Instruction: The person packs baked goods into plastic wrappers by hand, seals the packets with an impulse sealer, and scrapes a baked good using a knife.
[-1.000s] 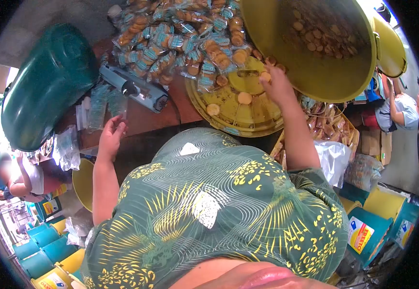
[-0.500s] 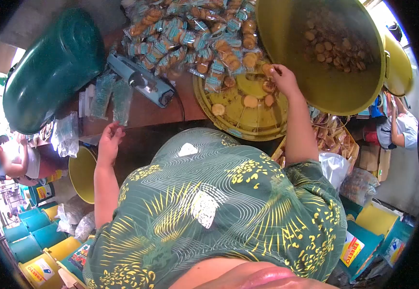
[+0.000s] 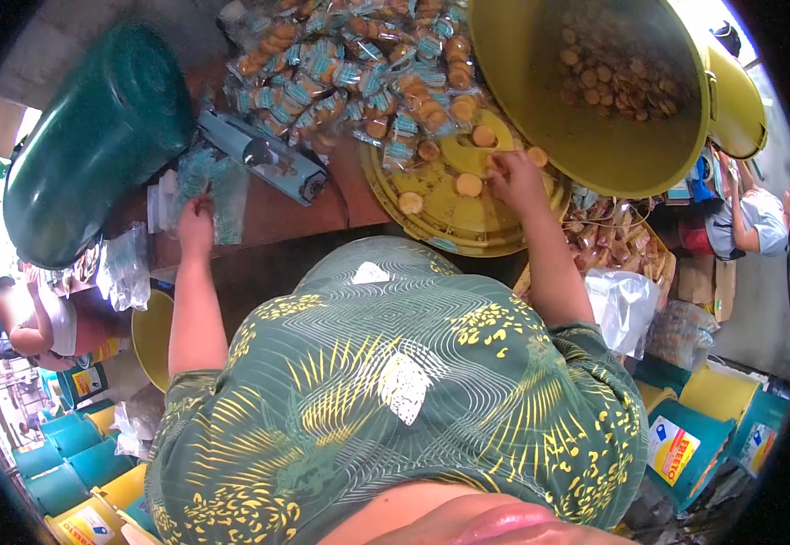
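My right hand (image 3: 516, 182) is closed, its fingers curled down at the yellow lid (image 3: 386, 182); what they hold is hidden under them. Round cookies lie on the lid, among them one (image 3: 468, 185) left of the hand, one (image 3: 484, 136) above it and one (image 3: 537, 157) to its right. My left hand (image 3: 197, 227) pinches the lower edge of a clear plastic bag with blue print (image 3: 199, 173). More flat bags (image 3: 229, 204) lie beside it. A blue-grey bag sealer (image 3: 268, 156) stands between the hands.
Cookie packs (image 3: 349, 77) heap up behind the lid. A tipped yellow tub (image 3: 595, 154) holding loose cookies (image 3: 626, 77) leans at the right, a green tub (image 3: 95, 145) at the left. Other people (image 3: 745, 218) sit at both sides, with teal and yellow buckets (image 3: 685, 454) below.
My left hand has moved up and left onto the printed bags. My right hand has come down nearer the lid, and the cookie it held is no longer visible in its fingers.
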The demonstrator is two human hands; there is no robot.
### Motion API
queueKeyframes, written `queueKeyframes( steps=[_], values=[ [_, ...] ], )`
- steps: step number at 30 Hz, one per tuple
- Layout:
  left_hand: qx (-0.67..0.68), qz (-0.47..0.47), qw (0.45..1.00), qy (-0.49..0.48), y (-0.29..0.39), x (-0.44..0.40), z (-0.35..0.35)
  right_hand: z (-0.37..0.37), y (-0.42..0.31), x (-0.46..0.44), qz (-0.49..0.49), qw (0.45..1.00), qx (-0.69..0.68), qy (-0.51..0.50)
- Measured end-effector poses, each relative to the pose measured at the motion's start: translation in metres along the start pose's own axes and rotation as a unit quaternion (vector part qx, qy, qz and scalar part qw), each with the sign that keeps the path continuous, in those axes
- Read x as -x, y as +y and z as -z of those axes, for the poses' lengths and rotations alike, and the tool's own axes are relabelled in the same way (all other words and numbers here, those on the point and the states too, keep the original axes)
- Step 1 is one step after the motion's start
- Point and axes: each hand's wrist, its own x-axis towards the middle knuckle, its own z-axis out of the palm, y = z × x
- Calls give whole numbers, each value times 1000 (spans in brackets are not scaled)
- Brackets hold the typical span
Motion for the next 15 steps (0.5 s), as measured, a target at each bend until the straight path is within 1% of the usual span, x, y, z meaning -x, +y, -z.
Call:
queueKeyframes(
  steps=[2, 6, 7, 8, 10, 13, 14, 15],
  values=[
    [-82, -10, 996, -14, -36, -19, -20, -10, -2, 6, -48, 996, -68, 37],
    [-183, -66, 980, -37, -47, -31, -51, -9, -1, 16, -4, 998, -4, 63],
    [-313, -204, 927, -18, -59, -34, -63, -5, -5, 18, 1, 998, 5, 58],
    [-297, -195, 935, 10, -72, -32, -74, -3, -7, 21, 6, 999, 13, 53],
    [-264, -172, 947, 64, -61, -16, -79, -4, -9, 24, -17, 998, -11, 62],
    [-152, -176, 972, 14, -77, -22, -86, -5, -12, 30, -50, 996, -31, 62],
    [-113, -130, 985, -7, -81, -22, -88, -5, -12, 31, -61, 996, -35, 62],
    [-73, -84, 993, -27, -65, -22, -83, -5, -9, 30, -64, 995, -37, 63]
  ],
)
